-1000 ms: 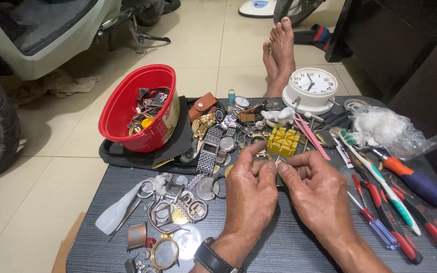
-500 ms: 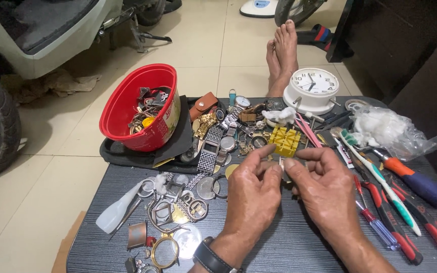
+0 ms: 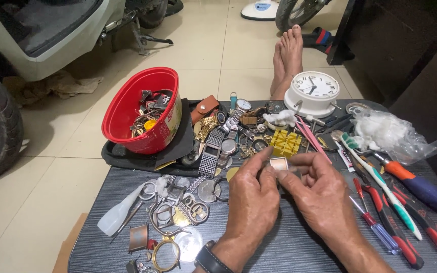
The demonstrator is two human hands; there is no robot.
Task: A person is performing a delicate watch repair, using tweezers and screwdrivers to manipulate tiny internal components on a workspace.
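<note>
Fingertips of left hand and right hand pinching small square watch case between them, mid-desk; yellow block just beyond; equally near.

I see bare table only in front of my hands, near the close edge. Ahead, a yellow block and a heap of watches bar the way. Left lies a spread of watch parts; right, screwdrivers and a toothbrush lie just beside.
</note>
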